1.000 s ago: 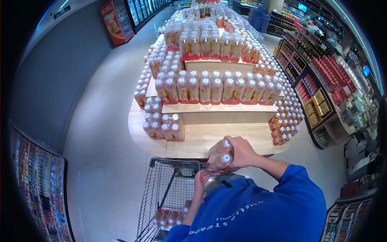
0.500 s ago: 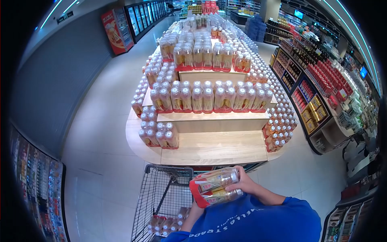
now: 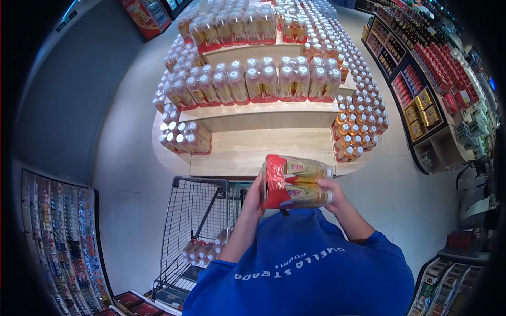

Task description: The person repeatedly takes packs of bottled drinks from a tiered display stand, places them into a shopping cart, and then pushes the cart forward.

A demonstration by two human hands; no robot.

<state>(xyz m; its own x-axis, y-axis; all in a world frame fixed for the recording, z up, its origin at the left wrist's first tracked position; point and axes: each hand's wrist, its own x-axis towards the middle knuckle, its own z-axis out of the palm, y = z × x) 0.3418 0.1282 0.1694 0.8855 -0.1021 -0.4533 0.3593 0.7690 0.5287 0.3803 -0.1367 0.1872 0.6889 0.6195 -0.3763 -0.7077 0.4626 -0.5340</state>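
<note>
A shrink-wrapped pack of bottles [image 3: 300,180] lies on its side in front of my chest, its red-wrapped base to the left and pale caps to the right. My left hand [image 3: 255,198] is against the red base end, with most of its fingers hidden behind the pack. At the cap end, my right hand [image 3: 333,194] grips the lower right corner, thumb over the bottles. Just beyond the pack is the bare lowest step of a wooden display stand [image 3: 263,146]. Similar bottle packs [image 3: 262,80] stand upright in a row on the step above.
To the left of my body is a wire shopping cart [image 3: 196,208] with bottle packs [image 3: 203,252] low inside it. More packs [image 3: 197,138] stand at the lowest step's left end, and amber bottles [image 3: 350,142] at its right. Shelves [image 3: 421,105] line the right side.
The pack has moved up and outward from my chest and turned nearly level. My right hand has shifted to its lower cap corner. The view has tilted down, showing more of the cart.
</note>
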